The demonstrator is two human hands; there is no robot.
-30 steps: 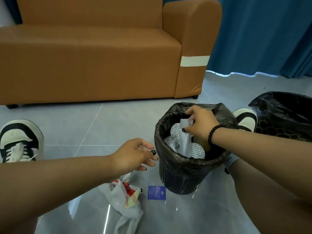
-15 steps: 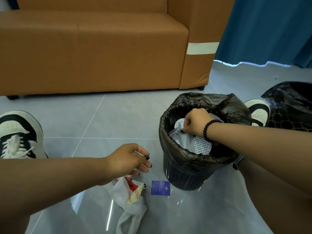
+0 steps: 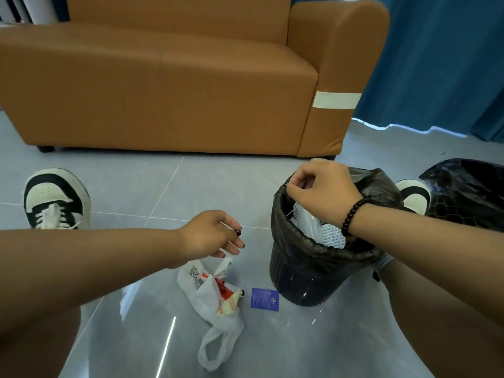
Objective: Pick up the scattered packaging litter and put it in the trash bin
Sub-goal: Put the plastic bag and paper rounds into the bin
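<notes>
A black trash bin (image 3: 300, 279) lined with a black bag stands on the grey floor, right of centre. White and clear packaging (image 3: 328, 237) lies inside it. My right hand (image 3: 321, 192) hovers over the bin's near-left rim with its fingers loosely curled, and I see nothing in them. To the left, my left hand (image 3: 210, 236) hangs with relaxed fingers just above a crumpled white plastic bag (image 3: 210, 301) that has red and yellow wrappers in it. A small blue card (image 3: 265, 299) lies flat between that bag and the bin.
An orange sofa (image 3: 169, 85) fills the back. My black-and-white shoes sit at the left (image 3: 54, 200) and behind the bin (image 3: 414, 195). A second black bag (image 3: 469, 192) lies at the right edge, below blue curtains (image 3: 447, 58).
My right hand has risen out of the bin, and the white packaging it held stays inside. My left hand stays over the plastic bag.
</notes>
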